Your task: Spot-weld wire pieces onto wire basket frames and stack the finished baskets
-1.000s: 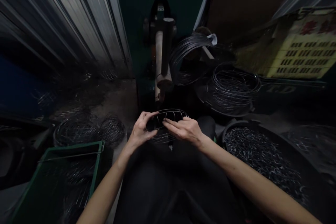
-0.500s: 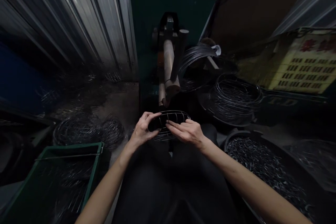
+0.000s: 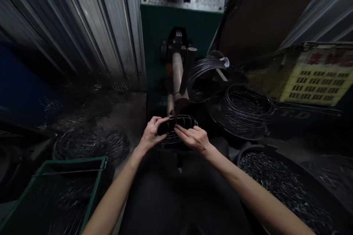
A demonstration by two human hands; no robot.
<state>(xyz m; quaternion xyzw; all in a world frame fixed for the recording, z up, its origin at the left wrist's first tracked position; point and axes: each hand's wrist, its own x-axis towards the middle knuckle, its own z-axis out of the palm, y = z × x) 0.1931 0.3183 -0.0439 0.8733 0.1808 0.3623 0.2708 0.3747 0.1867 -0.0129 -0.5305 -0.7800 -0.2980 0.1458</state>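
A small round wire cage [image 3: 184,121] made of thin dark wire is held in front of me, just below the copper-coloured arms [image 3: 177,77] of a green machine [image 3: 182,22]. My left hand [image 3: 150,136] grips the cage's left rim with thumb and fingers. My right hand [image 3: 193,138] lies over its near right side, fingers pinching a wire. The cage's top edge sits right under the lower tip of the machine's arms.
A green crate [image 3: 92,191] with wire parts stands at lower left, with finished wire cages [image 3: 91,143] piled behind it. Coils of wire rings [image 3: 248,108] lie at right; a dark tub of short wire pieces [image 3: 278,183] sits at lower right. Corrugated metal wall on the left.
Both hands have carried the wire cage a little forward, up under the machine's arm tip. My view has tilted upward, showing the machine's control panel.
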